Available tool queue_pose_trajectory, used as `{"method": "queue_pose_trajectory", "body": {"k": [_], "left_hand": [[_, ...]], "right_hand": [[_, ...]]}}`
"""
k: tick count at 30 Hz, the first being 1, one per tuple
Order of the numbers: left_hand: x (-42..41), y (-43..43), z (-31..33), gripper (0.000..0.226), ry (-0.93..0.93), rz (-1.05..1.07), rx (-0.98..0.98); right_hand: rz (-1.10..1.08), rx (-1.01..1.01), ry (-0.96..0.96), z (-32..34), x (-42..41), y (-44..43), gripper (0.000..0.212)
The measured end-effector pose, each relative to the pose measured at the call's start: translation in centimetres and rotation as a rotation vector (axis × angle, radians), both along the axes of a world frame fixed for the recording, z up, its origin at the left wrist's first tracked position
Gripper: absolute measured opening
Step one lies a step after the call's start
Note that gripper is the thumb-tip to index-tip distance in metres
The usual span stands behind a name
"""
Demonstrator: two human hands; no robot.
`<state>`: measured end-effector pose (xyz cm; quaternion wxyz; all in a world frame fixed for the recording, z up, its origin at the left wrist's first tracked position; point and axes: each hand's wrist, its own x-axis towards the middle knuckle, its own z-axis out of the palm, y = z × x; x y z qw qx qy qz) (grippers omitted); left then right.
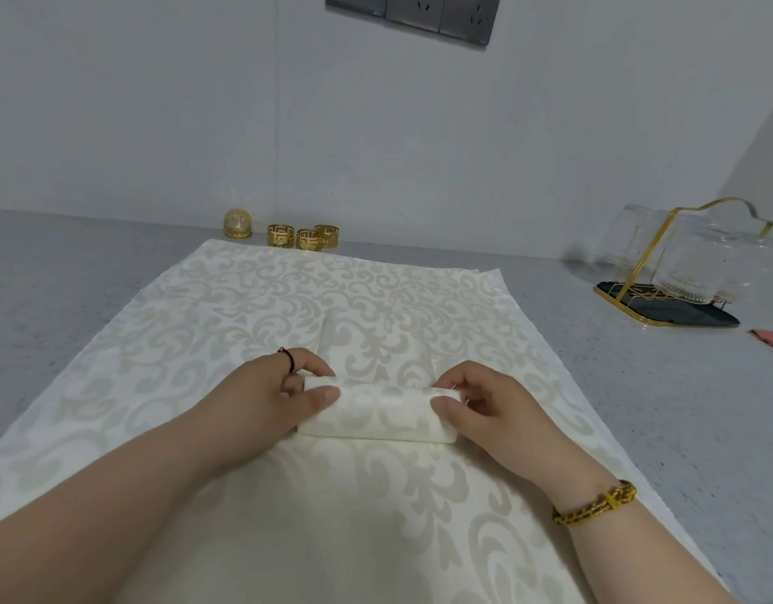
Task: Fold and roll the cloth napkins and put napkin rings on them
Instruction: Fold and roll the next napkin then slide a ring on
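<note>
Both ends of the half-rolled cream napkin point(382, 414) are held: the left is gripped by the left hand point(263, 398), the right pinched by the right hand point(491, 414). The roll is laid midway on a flat patterned cloth point(245, 298) spread over the grey counter point(71, 276), and three gold napkin rings point(308, 238) are set beyond its far edge.

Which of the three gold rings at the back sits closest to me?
The middle ring. It stands slightly forward of the left ring and the right ring, and overlaps the right one in this view.
</note>
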<state>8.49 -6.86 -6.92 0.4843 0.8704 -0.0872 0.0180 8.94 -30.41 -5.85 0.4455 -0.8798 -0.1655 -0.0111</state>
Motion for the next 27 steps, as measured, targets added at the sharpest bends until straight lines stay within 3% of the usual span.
{"method": "queue_pose_trajectory", "body": {"k": [3, 7, 10, 13, 16, 18, 20, 22, 24, 27], "left_hand": [[0.3, -0.5, -0.3, 0.007, -0.063, 0.085, 0.09], [0.2, -0.7, -0.3, 0.023, -0.308, 0.194, 0.355], [-0.1, -0.4, 0.3, 0.023, -0.351, 0.093, 0.375], [-0.2, 0.7, 0.5, 0.024, -0.32, -0.075, 0.44], [0.0, 1.1, 0.3, 0.053, -0.277, -0.106, 0.578], [0.2, 0.9, 0.4, 0.048, -0.289, -0.105, 0.633], [0.0, 0.5, 0.6, 0.032, -0.323, -0.108, 0.57], [-0.3, 0.5, 0.8, 0.005, -0.227, -0.069, 0.339], [-0.5, 0.3, 0.7, 0.011, -0.081, -0.032, 0.093], [-0.2, 0.1, 0.0, 0.011, -0.028, 0.012, 0.039]], "right_hand": [[-0.058, -0.002, -0.01, -0.4, 0.3, 0.5, 0.016], [-0.112, -0.143, -0.126, -0.3, 0.2, 1.0, 0.026], [-0.062, -0.15, -0.236, -0.3, 0.1, 0.5, 0.032], [0.064, -0.198, -0.176, 0.1, -0.2, -0.5, 0.029], [0.105, -0.341, -0.113, 0.3, -0.3, -0.8, 0.038], [0.083, -0.387, -0.156, 0.2, -0.2, -0.6, 0.036], [0.057, -0.366, -0.192, 0.2, -0.2, -0.5, 0.027], [0.04, -0.222, -0.148, 0.2, -0.2, -0.6, 0.018], [0.044, -0.06, -0.055, 0.4, -0.2, -0.6, 0.012], [0.019, 0.003, 0.014, 0.1, 0.0, 0.1, 0.009]]}}
